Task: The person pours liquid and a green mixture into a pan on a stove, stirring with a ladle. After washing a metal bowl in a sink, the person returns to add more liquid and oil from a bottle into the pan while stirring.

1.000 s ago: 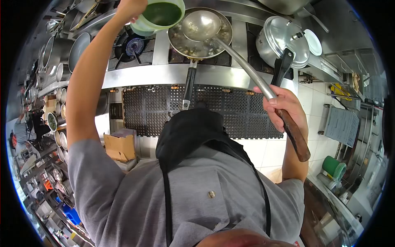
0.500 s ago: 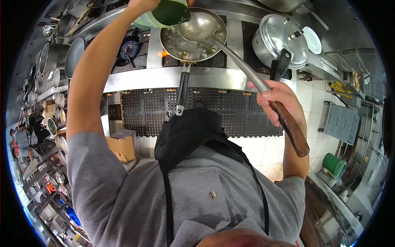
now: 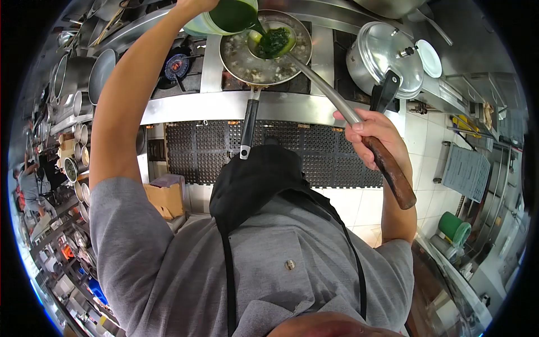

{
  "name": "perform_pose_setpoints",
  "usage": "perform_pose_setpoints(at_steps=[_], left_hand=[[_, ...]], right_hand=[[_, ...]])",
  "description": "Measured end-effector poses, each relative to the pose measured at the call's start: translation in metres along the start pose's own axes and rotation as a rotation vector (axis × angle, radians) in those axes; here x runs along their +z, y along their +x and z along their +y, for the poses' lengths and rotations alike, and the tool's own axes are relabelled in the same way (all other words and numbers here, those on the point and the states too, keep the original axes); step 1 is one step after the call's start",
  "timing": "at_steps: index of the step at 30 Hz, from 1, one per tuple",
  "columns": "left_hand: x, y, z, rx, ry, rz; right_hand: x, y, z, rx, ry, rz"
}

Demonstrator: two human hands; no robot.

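Note:
At the top, my left hand point(image 3: 195, 5) grips a translucent container point(image 3: 208, 23) tilted to the right, and dark green liquid point(image 3: 237, 17) runs from its lip. Part of that hand is cut off by the view's edge. My right hand point(image 3: 379, 135) is closed round the long handle of a ladle point(image 3: 328, 92), where its metal shaft meets the wooden grip. The ladle's bowl, over the frying pan, catches the green sauce point(image 3: 275, 42). In the frying pan point(image 3: 233, 66) pale liquid with small pieces bubbles; its black handle point(image 3: 250, 121) points toward me.
A lit burner point(image 3: 177, 66) is left of the pan. On the right stand a pressure cooker point(image 3: 387, 59) and a white lid-like disc point(image 3: 428, 58). Pots and pans point(image 3: 103, 76) line the left side. A black rubber mat point(image 3: 191, 151) covers the floor. Another person point(image 3: 29, 185) is far left.
Green liquid now pours from the container into the ladle's bowl, which held none of it before. My right hand and the ladle handle have shifted slightly left.

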State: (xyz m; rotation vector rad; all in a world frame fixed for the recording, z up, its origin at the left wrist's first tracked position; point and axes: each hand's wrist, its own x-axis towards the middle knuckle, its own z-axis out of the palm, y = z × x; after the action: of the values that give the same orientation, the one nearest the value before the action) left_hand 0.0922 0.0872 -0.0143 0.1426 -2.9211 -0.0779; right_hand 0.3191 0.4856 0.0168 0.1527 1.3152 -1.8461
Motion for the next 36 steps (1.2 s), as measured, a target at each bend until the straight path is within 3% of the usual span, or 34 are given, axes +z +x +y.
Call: perform_pose_setpoints(at_steps=[21, 25, 27, 28, 29, 31, 32, 34, 35, 36], left_hand=[[-0.015, -0.001, 0.003, -0.007, -0.053, -0.002], [-0.017, -0.004, 0.006, 0.011, -0.04, 0.045], [-0.018, -0.004, 0.006, 0.005, -0.041, 0.053], [-0.018, -0.004, 0.006, 0.0, -0.035, 0.061], [-0.017, -0.003, 0.006, -0.005, -0.029, 0.068], [-0.023, -0.006, 0.011, -0.014, -0.024, 0.044], [-0.027, -0.007, 0.012, -0.024, -0.018, 0.021], [-0.033, -0.01, 0.016, -0.032, -0.023, 0.002], [-0.035, -0.01, 0.017, -0.037, -0.028, -0.018], [-0.033, -0.009, 0.017, -0.035, -0.028, -0.017]], right_hand=[[0.009, 0.008, 0.007, 0.013, -0.146, 0.077], [0.015, 0.008, 0.021, 0.035, -0.455, 0.163], [0.013, 0.013, 0.039, -0.302, -0.987, 0.245], [0.026, 0.008, 0.029, -0.139, -1.163, 0.342], [0.024, 0.009, 0.036, -0.141, -1.163, 0.341], [0.019, 0.015, 0.052, -0.389, -1.28, 0.44], [0.018, 0.015, 0.052, -0.393, -1.281, 0.438], [0.025, 0.012, 0.044, -0.151, -0.696, 0.307], [0.023, 0.012, 0.041, -0.153, -0.696, 0.307], [0.018, 0.013, 0.036, -0.109, -0.488, 0.239]])
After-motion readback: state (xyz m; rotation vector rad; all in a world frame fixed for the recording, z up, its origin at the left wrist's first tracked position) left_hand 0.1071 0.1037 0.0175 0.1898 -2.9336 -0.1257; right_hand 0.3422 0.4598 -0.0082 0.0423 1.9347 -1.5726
